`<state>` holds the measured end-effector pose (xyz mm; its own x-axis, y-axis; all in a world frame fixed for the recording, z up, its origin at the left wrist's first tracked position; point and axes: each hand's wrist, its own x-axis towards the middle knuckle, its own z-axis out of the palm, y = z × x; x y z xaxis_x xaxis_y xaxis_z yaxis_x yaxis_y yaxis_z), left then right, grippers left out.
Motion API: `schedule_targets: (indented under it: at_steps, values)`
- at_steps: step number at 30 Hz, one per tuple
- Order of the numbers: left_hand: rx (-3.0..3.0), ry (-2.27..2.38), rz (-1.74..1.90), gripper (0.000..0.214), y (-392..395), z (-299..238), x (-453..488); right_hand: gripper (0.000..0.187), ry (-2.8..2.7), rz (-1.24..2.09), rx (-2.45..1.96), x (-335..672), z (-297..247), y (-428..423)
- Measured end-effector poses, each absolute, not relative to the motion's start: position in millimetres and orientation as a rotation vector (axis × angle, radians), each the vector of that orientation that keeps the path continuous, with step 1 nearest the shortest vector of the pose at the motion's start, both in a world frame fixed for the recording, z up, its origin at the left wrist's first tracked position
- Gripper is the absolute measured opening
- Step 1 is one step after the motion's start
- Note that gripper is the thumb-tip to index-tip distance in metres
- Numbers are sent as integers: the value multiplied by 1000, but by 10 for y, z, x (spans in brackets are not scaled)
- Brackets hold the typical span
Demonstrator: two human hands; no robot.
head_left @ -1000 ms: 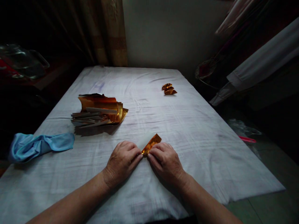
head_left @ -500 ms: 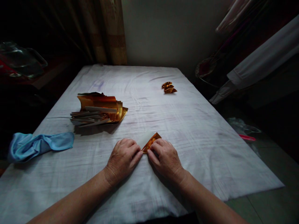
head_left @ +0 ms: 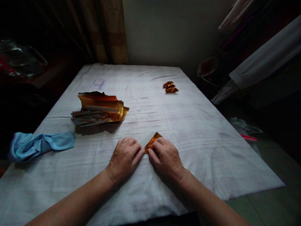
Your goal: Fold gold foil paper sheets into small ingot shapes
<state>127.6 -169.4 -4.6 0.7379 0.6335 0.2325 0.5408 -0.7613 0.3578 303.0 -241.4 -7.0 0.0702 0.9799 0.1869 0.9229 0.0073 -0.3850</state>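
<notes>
A sheet of gold foil paper (head_left: 152,140) with a pale underside lies partly folded on the white cloth, near its front edge. On its left side my left hand (head_left: 125,157) is closed, thumb and fingers pinching the paper's near corner. My right hand (head_left: 166,156) presses the folded gold flap from the right, its fingers curled and the thumb at the near corner. Both thumbs are close together. Beyond my left hand rests a loose stack of gold foil paper (head_left: 100,110). Farther back on the right sit several small folded gold pieces (head_left: 171,87).
The white cloth (head_left: 199,135) covers the table, with wrinkles across it. A crumpled blue cloth (head_left: 44,145) lies at the left edge. Beyond the table are a curtain (head_left: 115,31), a glass jug (head_left: 21,59) on the left, and hanging clothes (head_left: 265,59) on the right.
The gold flap looks slightly flatter under my right hand. Both hands have kept nearly the same place; the whole view has shifted slightly.
</notes>
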Motion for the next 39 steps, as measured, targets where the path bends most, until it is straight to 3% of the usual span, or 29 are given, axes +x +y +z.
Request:
schedule_targets:
  at_steps: [39]
  values:
    - [2678, 977, 453, 19, -1698, -40, 1312, 16, -1912, 91, -1917, 3040, -118, -2393]
